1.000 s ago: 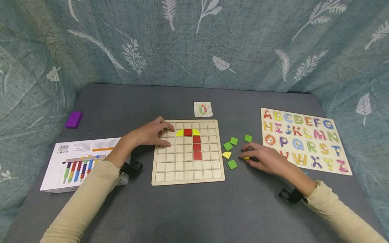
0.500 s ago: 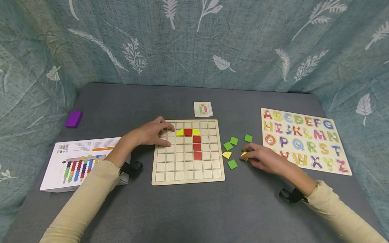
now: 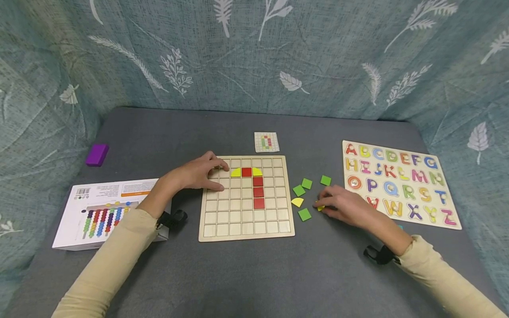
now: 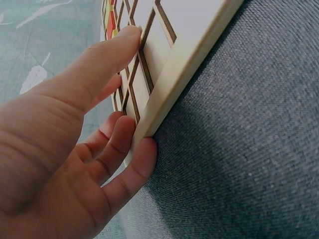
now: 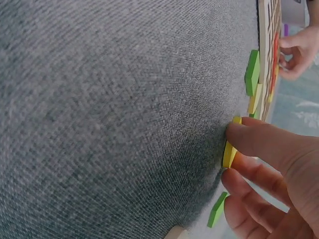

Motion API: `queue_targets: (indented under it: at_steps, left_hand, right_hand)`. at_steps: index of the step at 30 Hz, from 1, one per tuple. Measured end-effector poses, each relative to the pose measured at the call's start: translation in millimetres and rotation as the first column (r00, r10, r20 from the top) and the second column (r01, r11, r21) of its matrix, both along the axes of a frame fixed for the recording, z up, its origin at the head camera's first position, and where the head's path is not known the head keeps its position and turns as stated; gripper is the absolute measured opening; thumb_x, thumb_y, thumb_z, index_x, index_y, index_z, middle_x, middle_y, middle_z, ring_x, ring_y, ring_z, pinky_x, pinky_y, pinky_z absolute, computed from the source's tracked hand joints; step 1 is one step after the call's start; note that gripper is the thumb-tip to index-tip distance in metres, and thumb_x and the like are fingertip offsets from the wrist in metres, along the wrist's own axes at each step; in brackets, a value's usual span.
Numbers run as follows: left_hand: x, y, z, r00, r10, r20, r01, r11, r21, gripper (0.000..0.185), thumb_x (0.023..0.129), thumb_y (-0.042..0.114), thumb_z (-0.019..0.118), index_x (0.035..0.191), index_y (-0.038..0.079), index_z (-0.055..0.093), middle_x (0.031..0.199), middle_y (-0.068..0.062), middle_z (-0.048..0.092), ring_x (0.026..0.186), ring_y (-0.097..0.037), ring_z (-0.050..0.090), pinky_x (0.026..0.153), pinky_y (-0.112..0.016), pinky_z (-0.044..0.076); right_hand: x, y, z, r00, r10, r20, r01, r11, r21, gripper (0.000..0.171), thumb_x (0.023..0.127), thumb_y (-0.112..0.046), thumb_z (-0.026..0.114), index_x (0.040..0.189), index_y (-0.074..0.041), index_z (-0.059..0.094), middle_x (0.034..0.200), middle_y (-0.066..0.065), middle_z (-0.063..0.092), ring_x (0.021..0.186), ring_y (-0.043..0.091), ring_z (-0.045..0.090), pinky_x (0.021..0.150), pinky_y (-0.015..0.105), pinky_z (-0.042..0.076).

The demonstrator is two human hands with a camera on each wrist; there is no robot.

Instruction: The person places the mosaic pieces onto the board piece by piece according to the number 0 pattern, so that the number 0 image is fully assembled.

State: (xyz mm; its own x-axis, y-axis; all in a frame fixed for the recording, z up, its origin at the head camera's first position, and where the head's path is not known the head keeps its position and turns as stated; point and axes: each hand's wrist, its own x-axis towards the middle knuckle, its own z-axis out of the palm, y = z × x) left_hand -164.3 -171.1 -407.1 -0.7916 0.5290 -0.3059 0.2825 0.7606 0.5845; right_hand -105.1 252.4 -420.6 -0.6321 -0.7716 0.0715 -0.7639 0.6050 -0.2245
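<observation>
A wooden grid board (image 3: 246,223) lies mid-table with two yellow quarter-round tiles and several red squares set in its upper rows. My left hand (image 3: 200,173) rests on the board's upper left corner (image 4: 164,94), thumb on top and fingers against the edge. To the right of the board my right hand (image 3: 338,203) pinches a yellow tile (image 3: 320,206) that lies on the grey cloth (image 5: 230,149). Loose green squares (image 3: 304,214) and a yellow quarter-round tile (image 3: 297,202) lie between that hand and the board.
A small pattern card (image 3: 266,142) lies behind the board. An alphabet puzzle (image 3: 397,183) sits at the right, a white box (image 3: 99,212) at the left, a purple block (image 3: 96,154) far left. Patterned curtains close in the table.
My right hand has shifted slightly with its fingers closing on the yellow tile. The left hand has stayed on the board corner.
</observation>
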Motion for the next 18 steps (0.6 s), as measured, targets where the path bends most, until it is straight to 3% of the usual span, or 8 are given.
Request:
queue_targets:
  at_steps: [11,18]
  left_hand:
    - [-0.1,1.0,1.6,1.000,-0.008,-0.002,0.008,1.000,-0.004,0.052,0.085,0.027,0.076,0.131,0.013,0.056,0.110,-0.011,0.041,0.091,-0.021,0.044,0.076,-0.032,0.036]
    - [-0.4,0.6,1.4,1.000,-0.006,0.000,0.006,1.000,0.002,0.052,0.084,0.026,0.076,0.131,0.013,0.056,0.110,-0.011,0.041,0.091,-0.021,0.043,0.076,-0.032,0.036]
  right_hand:
    - [-3.1,-0.5,0.0,0.997,0.032,-0.068,-0.029,0.999,0.041,0.022,0.081,-0.016,0.078,0.102,-0.021,0.074,0.101,-0.003,0.066,0.087,0.014,0.060,0.069,0.031,0.050]
    - [-8.9,-2.4,-1.4,0.989,0.061,-0.137,-0.072,0.994,-0.078,0.022,0.078,-0.014,0.080,0.098,-0.021,0.075,0.097,-0.005,0.066,0.084,0.010,0.062,0.066,0.029,0.050]
